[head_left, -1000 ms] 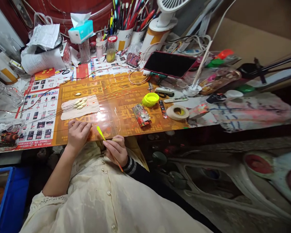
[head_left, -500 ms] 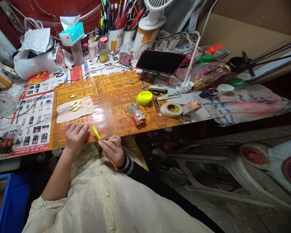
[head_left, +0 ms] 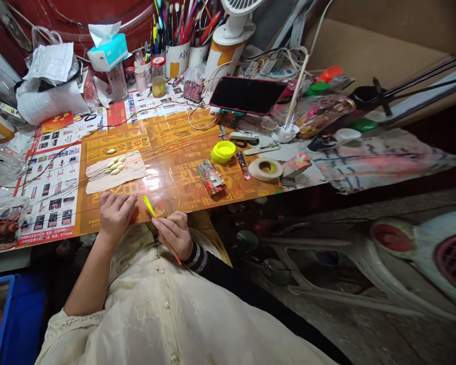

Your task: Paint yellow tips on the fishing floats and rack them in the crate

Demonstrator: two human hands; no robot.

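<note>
My right hand (head_left: 173, 234) pinches a slim stick (head_left: 148, 205) with a neon yellow upper end and an orange lower tip that shows below my fingers. My left hand (head_left: 116, 215) rests on the glossy orange printed sheet (head_left: 182, 190) near the table's front edge, its fingers lightly curled and holding nothing I can see. Just above it lies a cream cloth pad (head_left: 116, 172) bearing several pale oval beads (head_left: 114, 166). Many fine orange-red stems (head_left: 167, 152) fan out across the pad and sheet.
Beyond the pad are a neon yellow lid (head_left: 223, 151), a masking tape roll (head_left: 265, 169), a phone (head_left: 247, 95) and pen-filled cups (head_left: 177, 58). A tissue box (head_left: 107, 53) stands at the back. A blue crate (head_left: 21, 324) sits low at left.
The whole view has drifted slightly left. My hands stay in nearly the same place on the table, and the stick stays in my right hand, with less of its orange tip showing.
</note>
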